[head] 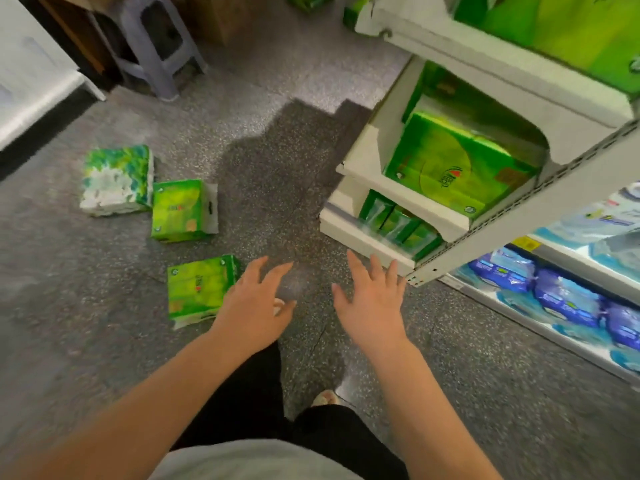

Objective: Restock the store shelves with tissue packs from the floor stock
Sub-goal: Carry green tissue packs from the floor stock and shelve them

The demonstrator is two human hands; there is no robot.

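Three tissue packs lie on the speckled grey floor at the left: a green and white one (116, 180), a bright green one (181, 210) beside it, and a nearer green pack (198, 289). My left hand (254, 303) hovers with fingers spread, just right of the nearest pack, holding nothing. My right hand (372, 299) is also spread and empty, close to the corner of the white shelf unit (446, 263). A large green tissue pack (457, 171) lies on a middle shelf, and small green packs (398, 225) stand on the shelf below it.
Blue wrapped packs (561, 296) fill the low shelves at the right. A grey plastic stool (159, 43) stands at the back left, with cardboard boxes behind it. A white counter edge (34, 84) runs along the far left. My legs and a shoe (325, 398) are below.
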